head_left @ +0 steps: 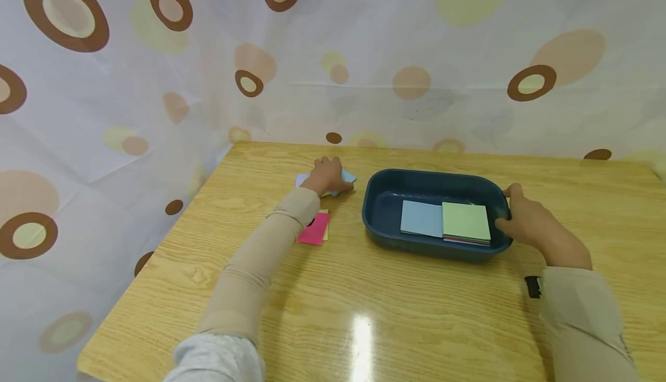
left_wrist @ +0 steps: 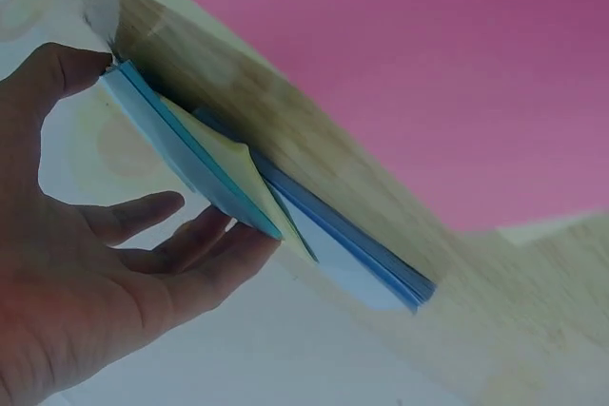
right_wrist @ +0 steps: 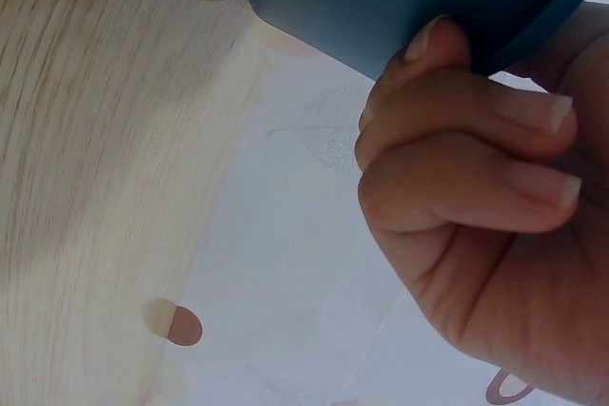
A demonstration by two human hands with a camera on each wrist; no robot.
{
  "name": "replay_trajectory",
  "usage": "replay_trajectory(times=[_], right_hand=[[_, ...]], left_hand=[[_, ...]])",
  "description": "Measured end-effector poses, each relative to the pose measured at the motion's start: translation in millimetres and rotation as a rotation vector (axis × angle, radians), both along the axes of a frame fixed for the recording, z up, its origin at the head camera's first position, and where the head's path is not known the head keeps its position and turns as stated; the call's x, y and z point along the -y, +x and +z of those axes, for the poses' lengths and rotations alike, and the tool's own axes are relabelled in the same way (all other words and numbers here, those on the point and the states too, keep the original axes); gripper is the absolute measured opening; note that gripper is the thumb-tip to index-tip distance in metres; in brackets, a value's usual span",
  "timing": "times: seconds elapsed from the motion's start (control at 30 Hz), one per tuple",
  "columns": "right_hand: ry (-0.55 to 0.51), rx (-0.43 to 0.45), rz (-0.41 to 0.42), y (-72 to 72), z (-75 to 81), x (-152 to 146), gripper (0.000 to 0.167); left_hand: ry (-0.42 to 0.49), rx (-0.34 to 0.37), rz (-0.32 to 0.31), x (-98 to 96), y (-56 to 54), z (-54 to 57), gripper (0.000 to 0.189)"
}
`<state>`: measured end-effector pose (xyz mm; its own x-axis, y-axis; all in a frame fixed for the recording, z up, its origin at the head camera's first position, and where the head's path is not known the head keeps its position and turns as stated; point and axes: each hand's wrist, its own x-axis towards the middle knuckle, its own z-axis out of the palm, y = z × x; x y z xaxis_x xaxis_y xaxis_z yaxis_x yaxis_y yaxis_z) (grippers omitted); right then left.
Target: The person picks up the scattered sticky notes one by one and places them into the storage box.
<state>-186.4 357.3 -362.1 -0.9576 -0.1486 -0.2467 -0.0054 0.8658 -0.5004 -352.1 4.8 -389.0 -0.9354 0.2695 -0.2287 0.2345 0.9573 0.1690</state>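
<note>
My left hand (head_left: 328, 175) pinches a stack of light blue paper notes (left_wrist: 186, 149) near the far left of the table, thumb on one edge and fingertips on the opposite one. Right beside that stack in the left wrist view are a pale yellow sheet (left_wrist: 243, 164) and a darker blue stack (left_wrist: 357, 235). At the right end of a dark blue plastic bin (head_left: 426, 247), my right hand (head_left: 533, 223) grips the rim, with its thumb over the edge and curled fingers outside. Inside the bin lie a blue note stack (head_left: 420, 218) and a pale green note stack (head_left: 466, 221), side by side.
Pink notes (head_left: 314, 230) over a yellowish sheet lie on the wooden table (head_left: 395, 295), nearer than the left hand and partly behind the left forearm. A patterned curtain (head_left: 354, 104) hangs along the table's back and left edges.
</note>
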Motion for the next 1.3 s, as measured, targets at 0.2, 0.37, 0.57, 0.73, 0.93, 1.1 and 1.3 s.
replay_trajectory(times=[0.2, 0.37, 0.57, 0.73, 0.93, 1.1, 1.3], right_hand=[[0.006, 0.006, -0.001, -1.9, -1.1, -0.5, 0.063], [0.008, 0.001, 0.005, -2.6, -3.1, -2.0, 0.063], [-0.003, 0.000, 0.006, -2.6, -4.1, -2.9, 0.064], [-0.006, 0.000, 0.007, -3.1, -4.1, -3.2, 0.064], [-0.005, 0.001, 0.007, -3.1, -3.4, -2.2, 0.064], [0.005, -0.012, 0.008, -2.3, -2.8, -1.5, 0.063], [0.012, -0.019, 0.010, -1.7, -1.4, -1.3, 0.063]], left_hand=[[0.016, 0.024, -0.029, 6.9, 0.2, 5.6, 0.072], [0.034, 0.041, -0.052, 11.7, -0.7, 10.8, 0.065], [0.074, 0.019, -0.128, 13.6, -3.1, 19.8, 0.034], [0.169, -0.026, -0.211, 8.7, -1.2, 32.1, 0.031], [0.189, -0.065, -0.271, -12.5, 11.6, 54.6, 0.048], [0.193, -0.115, -0.358, -40.7, 30.0, 68.9, 0.070], [0.102, -0.093, -0.548, -78.1, 51.3, 73.7, 0.076]])
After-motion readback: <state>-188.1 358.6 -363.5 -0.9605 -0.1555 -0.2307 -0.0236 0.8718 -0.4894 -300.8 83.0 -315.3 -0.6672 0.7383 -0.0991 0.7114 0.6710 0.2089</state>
